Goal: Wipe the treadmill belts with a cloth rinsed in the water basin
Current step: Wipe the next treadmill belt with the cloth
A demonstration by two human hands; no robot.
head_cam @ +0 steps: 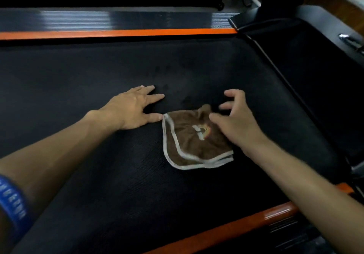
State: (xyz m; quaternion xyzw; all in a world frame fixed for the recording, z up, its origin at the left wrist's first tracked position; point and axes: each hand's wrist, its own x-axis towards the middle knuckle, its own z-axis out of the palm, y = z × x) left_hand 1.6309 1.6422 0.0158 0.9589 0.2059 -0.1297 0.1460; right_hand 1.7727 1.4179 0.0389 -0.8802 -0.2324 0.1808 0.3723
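Fingers (229, 106) of the right hand (239, 124) are curling loosely, spread apart like a claw, and hovering over the far edge of the small brown terry cloth with white piping and a rainbow patch (194, 140); whether any fingertip is touching the fabric is hard to tell, and nothing is being pinched. Straight, spread fingers (155, 96) of the left hand (131, 109) are lying flat on the black textured treadmill belt (98, 165), the thumb tip sitting just beside the cloth's near-left corner.

That cloth is lying folded and bunched on the belt, between the two hands. Grabbed as a wad, it is likely to be dragging only a narrow strip and skipping patches, and the rough weave could be catching the loose piping. Weight on the left palm could be nudging the belt along its rollers.

Orange side rails (118, 32) are running along both edges, with a ribbed grey footplate (118, 20) beyond the far one. A black upright post base (262, 20) is crowding the belt's right end. No water basin is showing.
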